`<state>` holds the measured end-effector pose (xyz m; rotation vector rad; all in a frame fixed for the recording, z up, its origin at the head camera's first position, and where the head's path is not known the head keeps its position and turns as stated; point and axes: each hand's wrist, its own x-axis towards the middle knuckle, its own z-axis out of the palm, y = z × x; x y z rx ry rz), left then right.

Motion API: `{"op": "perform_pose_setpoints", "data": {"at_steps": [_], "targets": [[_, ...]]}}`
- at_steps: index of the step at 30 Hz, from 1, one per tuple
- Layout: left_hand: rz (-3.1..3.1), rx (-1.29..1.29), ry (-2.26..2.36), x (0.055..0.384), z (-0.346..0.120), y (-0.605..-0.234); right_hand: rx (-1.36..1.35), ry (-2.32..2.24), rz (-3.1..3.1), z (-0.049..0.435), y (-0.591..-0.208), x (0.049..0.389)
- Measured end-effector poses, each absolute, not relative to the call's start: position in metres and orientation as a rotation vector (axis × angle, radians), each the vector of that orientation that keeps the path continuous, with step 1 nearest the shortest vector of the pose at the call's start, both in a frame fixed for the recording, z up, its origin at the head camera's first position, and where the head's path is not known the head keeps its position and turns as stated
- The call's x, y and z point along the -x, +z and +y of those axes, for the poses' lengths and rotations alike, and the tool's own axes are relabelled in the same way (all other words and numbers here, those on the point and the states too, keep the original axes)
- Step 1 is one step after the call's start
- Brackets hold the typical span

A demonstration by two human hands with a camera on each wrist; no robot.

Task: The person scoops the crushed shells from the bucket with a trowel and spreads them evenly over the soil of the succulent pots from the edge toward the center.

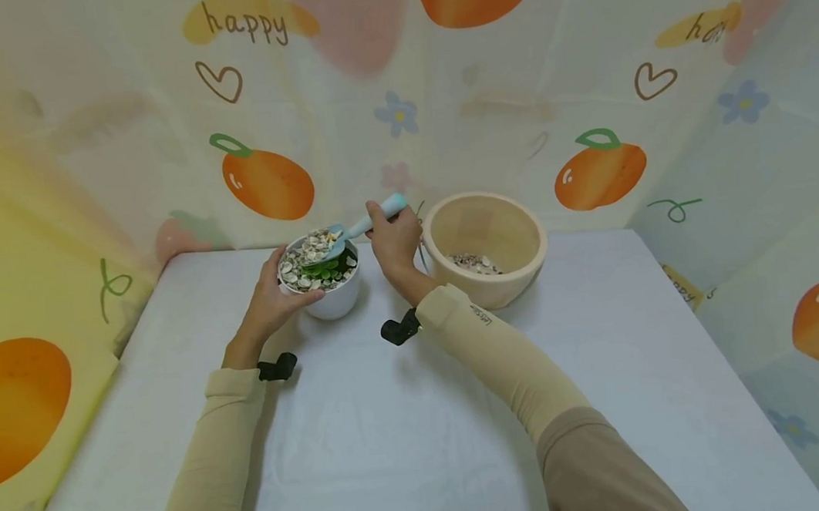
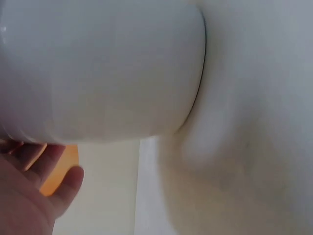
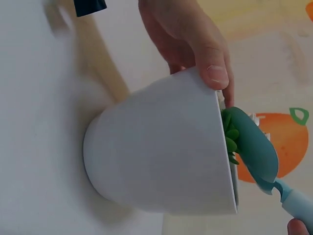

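Pale-blue long-handled scoop (image 1: 356,230), gripped by the right hand (image 1: 396,241), partly hides green leaves (image 1: 324,271) inside the white tapered pot (image 1: 335,302) the left hand (image 1: 270,300) clasps; beige round tub (image 1: 489,288) nearby.

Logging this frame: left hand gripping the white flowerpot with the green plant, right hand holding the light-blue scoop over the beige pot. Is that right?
Not quite: the right hand holds the light-blue scoop over the white flowerpot, not the beige pot, as the head view shows. The rest is correct.
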<state>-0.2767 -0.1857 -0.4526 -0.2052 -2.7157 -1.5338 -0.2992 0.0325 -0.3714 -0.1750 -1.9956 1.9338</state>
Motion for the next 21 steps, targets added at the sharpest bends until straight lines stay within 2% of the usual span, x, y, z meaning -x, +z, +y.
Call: {"op": "perform_pose_setpoints", "data": {"at_steps": [10,21], "targets": [[-2.708,0.145,-1.459,0.267,-0.182,-0.452,0.122,1.85,-2.01,0.024,-0.372,0.298],[-2.859,0.318,-1.522,0.284,-0.195,-0.437,0.106,1.829,-2.023,0.024,-0.373,0.3]]}}
